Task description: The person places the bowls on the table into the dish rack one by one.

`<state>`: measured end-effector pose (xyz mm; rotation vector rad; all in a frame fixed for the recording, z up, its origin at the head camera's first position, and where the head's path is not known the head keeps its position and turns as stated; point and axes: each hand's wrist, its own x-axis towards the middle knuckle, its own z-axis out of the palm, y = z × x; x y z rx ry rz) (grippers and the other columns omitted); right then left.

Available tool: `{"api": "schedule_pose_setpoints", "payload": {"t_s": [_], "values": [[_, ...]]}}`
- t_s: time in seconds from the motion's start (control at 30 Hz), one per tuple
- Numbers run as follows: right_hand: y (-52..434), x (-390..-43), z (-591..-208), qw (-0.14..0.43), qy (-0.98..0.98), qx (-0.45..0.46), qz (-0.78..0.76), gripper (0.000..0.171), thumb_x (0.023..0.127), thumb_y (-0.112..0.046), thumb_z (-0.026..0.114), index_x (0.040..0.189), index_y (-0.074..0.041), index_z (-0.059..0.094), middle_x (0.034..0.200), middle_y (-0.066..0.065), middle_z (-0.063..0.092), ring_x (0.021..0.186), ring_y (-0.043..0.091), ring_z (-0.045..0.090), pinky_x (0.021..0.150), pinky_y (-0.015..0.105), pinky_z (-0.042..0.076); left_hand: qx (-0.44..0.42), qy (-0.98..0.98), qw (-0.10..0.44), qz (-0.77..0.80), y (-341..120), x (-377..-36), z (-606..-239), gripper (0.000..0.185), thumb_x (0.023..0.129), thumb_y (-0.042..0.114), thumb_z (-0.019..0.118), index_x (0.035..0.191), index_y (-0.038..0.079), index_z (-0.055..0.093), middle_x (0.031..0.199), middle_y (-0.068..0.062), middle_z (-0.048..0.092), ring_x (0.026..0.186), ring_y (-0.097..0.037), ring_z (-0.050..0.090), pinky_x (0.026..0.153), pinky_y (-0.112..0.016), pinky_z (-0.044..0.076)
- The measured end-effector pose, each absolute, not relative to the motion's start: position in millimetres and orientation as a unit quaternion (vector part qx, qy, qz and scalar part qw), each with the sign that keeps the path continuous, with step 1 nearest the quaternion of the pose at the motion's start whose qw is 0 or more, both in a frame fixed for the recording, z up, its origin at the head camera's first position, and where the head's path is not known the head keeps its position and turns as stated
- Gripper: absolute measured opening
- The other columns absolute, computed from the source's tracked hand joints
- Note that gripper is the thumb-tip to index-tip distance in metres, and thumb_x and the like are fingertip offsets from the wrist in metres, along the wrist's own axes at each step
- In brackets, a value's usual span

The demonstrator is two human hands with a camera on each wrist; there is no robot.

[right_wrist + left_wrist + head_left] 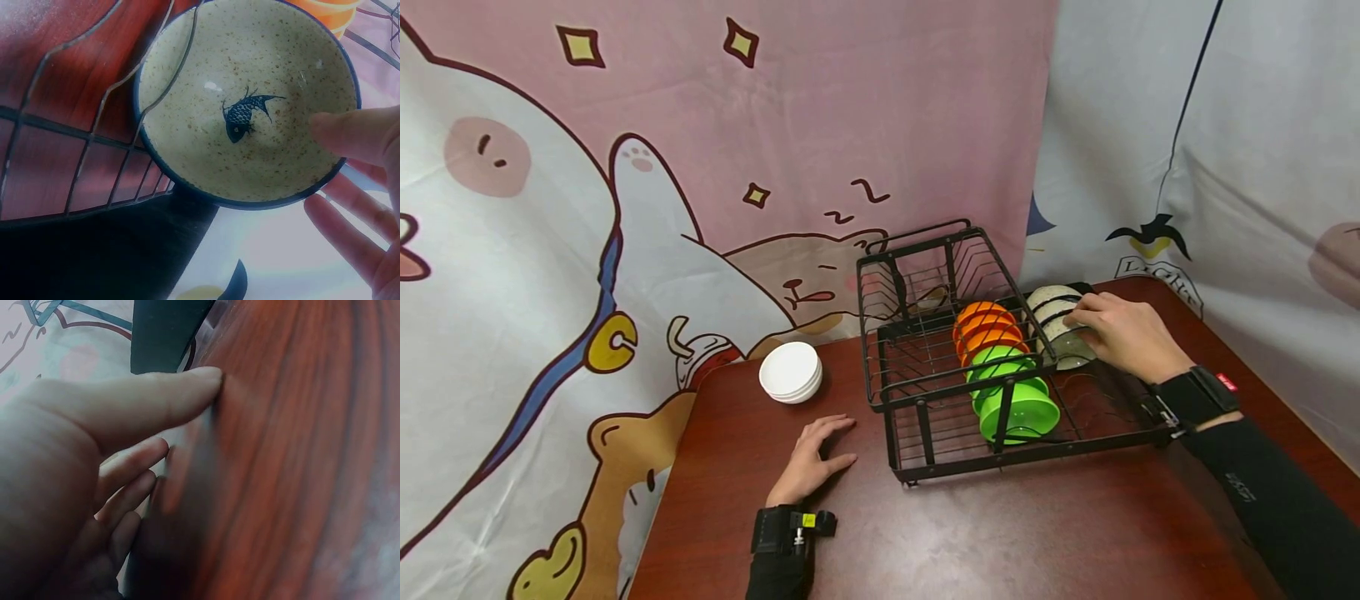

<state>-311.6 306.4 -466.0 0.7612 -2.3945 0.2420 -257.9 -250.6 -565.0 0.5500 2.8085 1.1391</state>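
At the right side of a black two-tier dish rack (940, 468), my right hand (1123, 333) pinches the rim of a cream speckled bowl (1071, 350). The right wrist view shows the thumb (359, 134) against the inside of the bowl (275, 169) and the other fingers behind it. This bowl has a dark blue rim and a blue fish drawn inside, and stands on edge by the rack's wires (94, 134). More speckled bowls stand behind it. My left hand (811, 457) rests on the table with its fingers extended, left of the rack, holding nothing.
Orange bowls (985, 323) and green bowls (1022, 415) stand on edge in a row on the rack's lower tier. A short stack of white bowls (790, 371) sits at the table's back left. Printed cloth (887, 108) hangs behind the brown wooden table (1000, 533).
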Motion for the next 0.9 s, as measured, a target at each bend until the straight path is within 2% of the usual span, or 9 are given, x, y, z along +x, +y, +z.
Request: {"api": "schedule_pose_setpoints", "payload": {"t_s": [0.13,0.23,0.3,0.37,0.43,0.53,0.6,0.73,0.9], "values": [[305.0,-311.5,-465.9,0.303,-0.902,0.291,0.096,0.032,0.071,-0.001,0.090,0.099,-0.013,0.080,0.095,0.003,0.069,0.075,0.020,0.064,0.050,0.035,0.046,0.170,0.904,-0.029,0.392,-251.8,-252.6,-538.3,0.048,0.095,0.016,0.079,0.140,0.015,0.066,0.139,-0.003,0.065,0.130,-0.029,0.059,0.107,-0.055,0.046],[304.6,-310.9,-464.8,0.303,-0.903,0.289,0.093,0.032,0.070,-0.006,0.093,0.099,-0.014,0.081,0.094,0.003,0.070,0.073,0.020,0.064,0.050,0.035,0.046,0.140,0.900,-0.141,0.389,-256.4,-256.5,-505.0,0.041,0.094,0.007,0.078,0.134,0.010,0.068,0.127,-0.009,0.068,0.118,-0.031,0.064,0.097,-0.047,0.050],[305.0,-310.3,-464.0,0.303,-0.904,0.287,0.090,0.033,0.069,-0.009,0.095,0.099,-0.014,0.081,0.094,0.003,0.070,0.072,0.019,0.064,0.050,0.035,0.046,0.097,0.899,-0.222,0.365,-264.6,-267.2,-488.5,0.039,0.094,0.003,0.076,0.132,0.007,0.068,0.122,-0.012,0.067,0.111,-0.030,0.062,0.090,-0.042,0.046],[305.8,-309.8,-464.0,0.305,-0.904,0.287,0.089,0.033,0.069,-0.014,0.096,0.099,-0.014,0.081,0.094,0.003,0.069,0.071,0.018,0.063,0.050,0.034,0.045,0.031,0.901,-0.261,0.346,-276.7,-280.7,-480.2,0.040,0.096,0.007,0.073,0.135,0.004,0.065,0.125,-0.018,0.063,0.114,-0.034,0.058,0.092,-0.046,0.045],[306.9,-309.2,-464.4,0.306,-0.903,0.289,0.088,0.035,0.069,-0.018,0.097,0.099,-0.014,0.081,0.093,0.003,0.069,0.070,0.017,0.062,0.049,0.033,0.044,-0.038,0.910,-0.247,0.331,-290.0,-294.7,-480.0,0.047,0.101,0.016,0.068,0.144,0.004,0.056,0.137,-0.022,0.056,0.124,-0.039,0.054,0.098,-0.053,0.045],[307.7,-307.8,-464.8,0.305,-0.905,0.284,0.088,0.036,0.069,-0.024,0.097,0.099,-0.013,0.081,0.093,0.003,0.068,0.068,0.017,0.060,0.049,0.032,0.043,-0.116,0.924,-0.163,0.325,-304.9,-312.7,-488.4,0.064,0.106,0.034,0.059,0.158,0.003,0.038,0.156,-0.027,0.042,0.141,-0.047,0.043,0.112,-0.067,0.037],[307.2,-307.2,-464.8,0.301,-0.908,0.278,0.088,0.035,0.070,-0.026,0.097,0.098,-0.013,0.081,0.093,0.003,0.068,0.068,0.016,0.060,0.049,0.031,0.042,-0.141,0.929,-0.106,0.326,-309.2,-320.9,-495.5,0.070,0.107,0.040,0.053,0.162,0.003,0.030,0.161,-0.028,0.036,0.146,-0.049,0.039,0.116,-0.069,0.033],[305.6,-306.6,-464.8,0.295,-0.913,0.269,0.089,0.034,0.072,-0.028,0.096,0.099,-0.014,0.081,0.093,0.003,0.068,0.069,0.016,0.059,0.049,0.030,0.041,-0.146,0.934,-0.057,0.320,-309.0,-328.7,-502.4,0.060,0.107,0.033,0.050,0.157,0.002,0.039,0.156,-0.029,0.047,0.141,-0.050,0.047,0.114,-0.067,0.036],[308.3,-306.2,-465.1,0.297,-0.911,0.272,0.088,0.035,0.071,-0.027,0.095,0.101,-0.015,0.081,0.094,0.002,0.068,0.068,0.015,0.060,0.049,0.030,0.041,-0.123,0.942,-0.061,0.307,-298.7,-327.7,-500.2,0.042,0.103,0.017,0.050,0.140,-0.001,0.058,0.139,-0.030,0.062,0.121,-0.048,0.060,0.104,-0.063,0.045]]}}
